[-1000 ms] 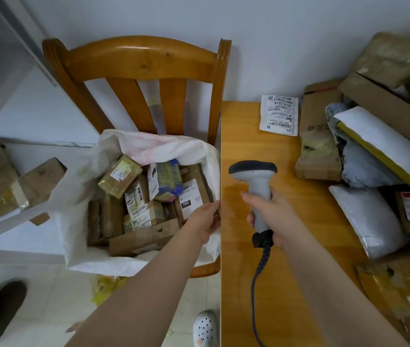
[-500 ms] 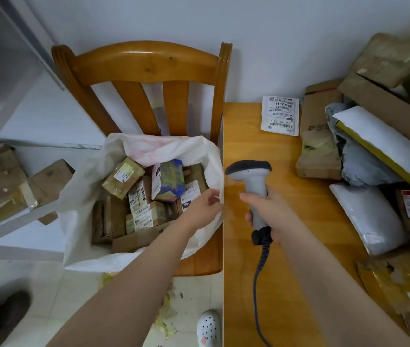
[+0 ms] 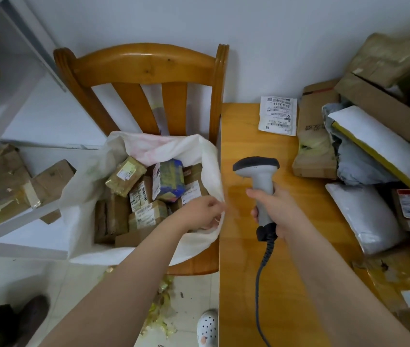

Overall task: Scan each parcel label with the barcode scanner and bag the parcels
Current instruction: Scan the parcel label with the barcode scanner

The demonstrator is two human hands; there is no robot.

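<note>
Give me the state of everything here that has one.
White woven sack: open, holding cardboard parcels.
Grey handheld barcode scanner: held upright.
Left hand: pinching the sack's rim.
Right hand: gripping the scanner's handle.
White paper label sheet: flat on the wooden table.

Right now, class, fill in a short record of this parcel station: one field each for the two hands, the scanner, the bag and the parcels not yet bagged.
left hand: grips the white bag at the rim nearest the table
right hand: holds the scanner's handle
barcode scanner: upright above the table, cable hanging down
white bag: open on the wooden chair, filled with labelled boxes
unbagged parcels: boxes and soft mailers piled on the table's right side
label sheet: flat on the table near the wall
</note>
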